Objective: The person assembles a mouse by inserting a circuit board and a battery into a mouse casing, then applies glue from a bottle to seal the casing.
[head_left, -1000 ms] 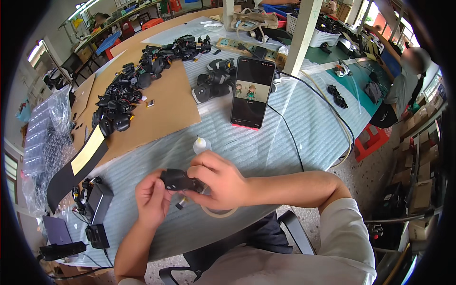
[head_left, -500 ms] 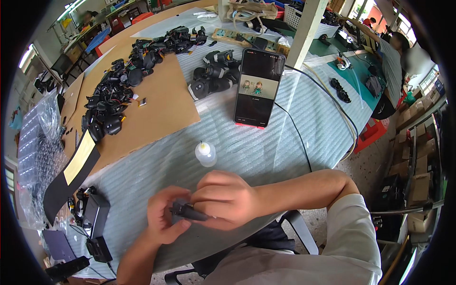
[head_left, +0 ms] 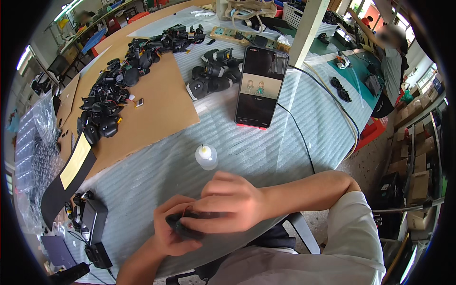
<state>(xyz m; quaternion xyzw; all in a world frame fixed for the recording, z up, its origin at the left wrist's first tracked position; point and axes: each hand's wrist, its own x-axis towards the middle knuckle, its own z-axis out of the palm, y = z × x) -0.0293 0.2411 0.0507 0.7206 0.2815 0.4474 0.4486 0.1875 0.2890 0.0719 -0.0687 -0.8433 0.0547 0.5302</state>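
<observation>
L hand [head_left: 173,232]: 1, fingers curled round blk part [head_left: 186,229], gripping it; wearer's side of phone [head_left: 261,90], to its L.
R hand [head_left: 232,204]: 1, fingers bent, tips on same part; blurred, can't tell if pinching. Also wearer's side of phone, slightly L.
Blk part: 1, btw. both hands, nearer wearer than phone & L of it; mostly hidden by fingers, details unclear.
Bottle [head_left: 206,160]: 1, translucent, white top w/ thin tip, upright, nr side & L of phone.
Phone: 1, blk, propped up on red base, screen lit w/ 2 small figures.
Table [head_left: 247,147]: 1, under phone, covered w/ pale ribbed sheeting.
Cable [head_left: 303,137]: blk, runs from R of phone toward wearer.
Blk-&-grey units [head_left: 211,78]: group, just L of phone.
Cardboard [head_left: 164,104]: brown, flat, farther L of phone, carrying lg. heap of blk pieces [head_left: 107,90].
Long strip [head_left: 53,205]: blk w/ pale yellow patch, far L of phone, wearer's side.
Blk box [head_left: 96,218]: 1, same quarter, nearer phone than strip.
Power strip [head_left: 228,35]: beyond phone, L.
Post [head_left: 308,33]: white, beyond phone, R.
Co-worker [head_left: 392,66]: 1, grey top, well R of phone.
</observation>
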